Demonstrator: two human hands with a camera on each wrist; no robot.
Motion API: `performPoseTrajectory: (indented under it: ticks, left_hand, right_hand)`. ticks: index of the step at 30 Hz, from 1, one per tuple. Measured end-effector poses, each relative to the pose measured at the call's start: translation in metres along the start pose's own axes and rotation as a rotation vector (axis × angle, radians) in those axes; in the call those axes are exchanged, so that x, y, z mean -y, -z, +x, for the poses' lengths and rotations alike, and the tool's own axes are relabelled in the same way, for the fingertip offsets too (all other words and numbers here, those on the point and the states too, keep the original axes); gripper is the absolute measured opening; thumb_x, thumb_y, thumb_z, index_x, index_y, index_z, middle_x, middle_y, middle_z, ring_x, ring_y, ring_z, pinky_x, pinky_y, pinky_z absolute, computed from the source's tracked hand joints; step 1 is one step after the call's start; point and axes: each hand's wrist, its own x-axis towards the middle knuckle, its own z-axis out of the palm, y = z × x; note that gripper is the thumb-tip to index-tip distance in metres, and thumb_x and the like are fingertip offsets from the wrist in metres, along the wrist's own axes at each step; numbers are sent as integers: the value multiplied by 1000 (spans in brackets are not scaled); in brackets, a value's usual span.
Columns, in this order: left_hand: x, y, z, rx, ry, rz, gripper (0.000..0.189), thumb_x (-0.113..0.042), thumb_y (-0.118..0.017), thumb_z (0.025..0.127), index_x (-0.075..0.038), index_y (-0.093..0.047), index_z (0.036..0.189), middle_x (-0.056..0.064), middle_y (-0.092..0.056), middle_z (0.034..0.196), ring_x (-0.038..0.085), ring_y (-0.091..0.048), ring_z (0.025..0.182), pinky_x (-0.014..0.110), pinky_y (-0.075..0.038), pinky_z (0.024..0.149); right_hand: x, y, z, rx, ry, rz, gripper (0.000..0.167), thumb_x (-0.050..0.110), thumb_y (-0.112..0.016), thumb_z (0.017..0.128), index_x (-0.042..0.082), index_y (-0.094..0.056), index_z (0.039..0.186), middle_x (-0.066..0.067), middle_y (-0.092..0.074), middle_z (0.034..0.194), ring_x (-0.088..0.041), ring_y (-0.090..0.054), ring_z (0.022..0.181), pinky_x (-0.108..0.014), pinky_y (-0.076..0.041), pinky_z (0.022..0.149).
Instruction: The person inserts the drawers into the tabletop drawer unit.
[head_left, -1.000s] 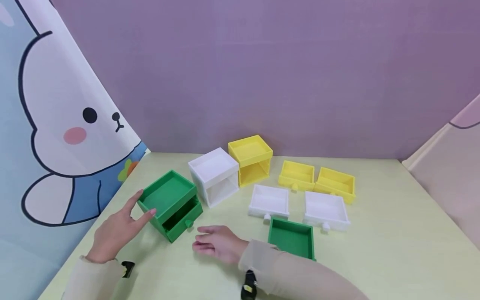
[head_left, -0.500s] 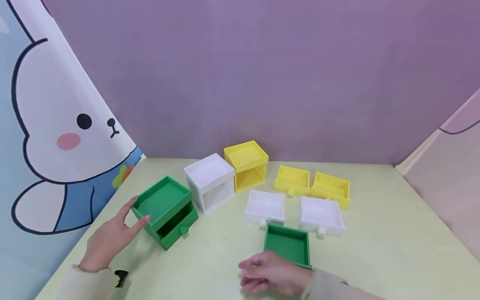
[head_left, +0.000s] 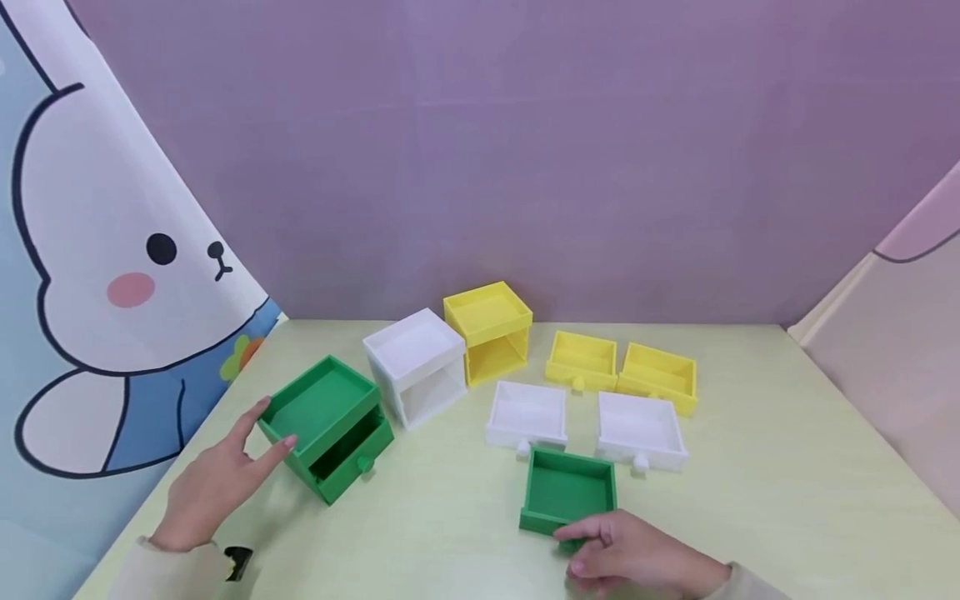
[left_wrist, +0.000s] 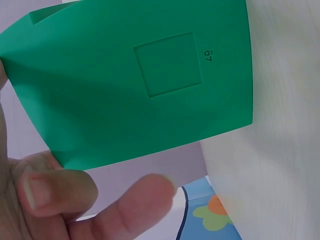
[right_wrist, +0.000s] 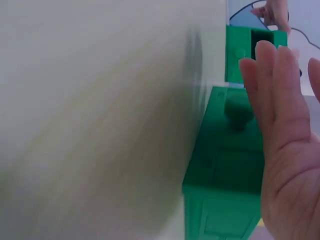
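Observation:
A small green drawer cabinet [head_left: 322, 408] stands at the left with a knobbed drawer in its lower slot; the upper slot is a dark gap. My left hand [head_left: 213, 483] grips its top between thumb and index finger. The left wrist view shows the cabinet's green side panel [left_wrist: 165, 65], other fingers bent below. A loose green drawer [head_left: 570, 487] lies on the table, front towards me. My right hand [head_left: 637, 554] is at its front edge, fingers extended beside the round knob [right_wrist: 239, 109] in the right wrist view.
Behind the green cabinet stand a white cabinet shell [head_left: 415, 358] and a yellow one [head_left: 487, 321], both without drawers. Two white drawers, one a white drawer [head_left: 641, 427] at right, lie beyond the green drawer. Two yellow drawers, including a yellow drawer [head_left: 581, 358], lie farther back.
My right hand has moved right, away from the green cabinet, to the front of the loose green drawer. My left hand stays on the cabinet; the head view has shifted slightly.

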Motion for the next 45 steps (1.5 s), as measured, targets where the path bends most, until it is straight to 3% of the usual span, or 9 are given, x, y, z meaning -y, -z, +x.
performPoseTrajectory:
  ticks: [5,11,14,18,21,24,29,36,45]
  left_hand:
    - [2,1,-1,11,13,-6,90,-66,-45,90,-7,-17,152,5,-49,65,20,-39,49,31,-28,43]
    - [2,2,0,22,6,-7,89,-64,-44,92,-7,-16,152,4,-44,62,19,-38,48,31,-27,43]
    - [2,2,1,17,-3,0,88,-64,-44,92,-6,-16,152,4,-44,62,19,-38,49,31,-27,44]
    - [4,0,2,23,4,-1,89,-65,-44,91,-7,-16,152,5,-49,67,20,-39,50,32,-28,44]
    - [5,-3,2,44,19,-10,91,-66,-44,91,-7,-14,153,6,-53,72,21,-40,51,32,-29,44]
    - [5,-5,2,52,22,-17,91,-66,-44,91,-7,-14,152,6,-54,73,21,-41,52,32,-29,45]
    - [5,-5,1,41,13,-23,90,-65,-44,91,-6,-16,152,5,-50,69,20,-40,51,32,-28,44]
    - [3,-4,-1,18,-2,-21,88,-64,-44,92,-7,-16,152,4,-45,62,19,-38,49,31,-27,44]
    - [-3,0,-2,-7,-16,-18,87,-63,-46,92,-6,-19,151,4,-44,61,19,-37,48,31,-27,44]
  right_hand:
    - [-1,3,-3,-31,-15,-42,52,7,-60,94,-21,-39,131,-16,-68,97,-10,-65,81,-19,-50,65]
    - [0,7,-6,-36,-43,-173,49,5,-60,92,-19,-43,132,-15,-67,97,-6,-58,72,-18,-47,63]
    - [2,9,-8,-45,-74,-202,50,5,-61,92,-16,-43,133,-22,-65,108,-12,-62,85,-21,-49,63]
    - [2,9,-8,-145,-134,-282,46,7,-66,89,-8,-54,130,-23,-62,117,-17,-61,76,-24,-49,59]
    - [0,9,-10,-255,-165,-362,40,8,-70,85,-3,-62,123,-18,-66,113,-15,-57,70,-26,-49,60]
    - [-1,13,-12,-347,-182,-425,35,10,-74,82,-3,-68,114,-13,-70,102,-15,-62,83,-29,-51,66]
    - [0,16,-16,-464,-150,-491,24,9,-78,76,-2,-74,97,-6,-72,85,-15,-61,81,-26,-50,66]
    - [5,18,-21,-619,-48,-567,21,11,-80,73,0,-74,89,-2,-69,80,-3,-56,71,-22,-48,63]
    - [13,19,-22,-622,1,-525,18,4,-74,72,-3,-72,89,-4,-68,80,-3,-56,70,-23,-50,62]
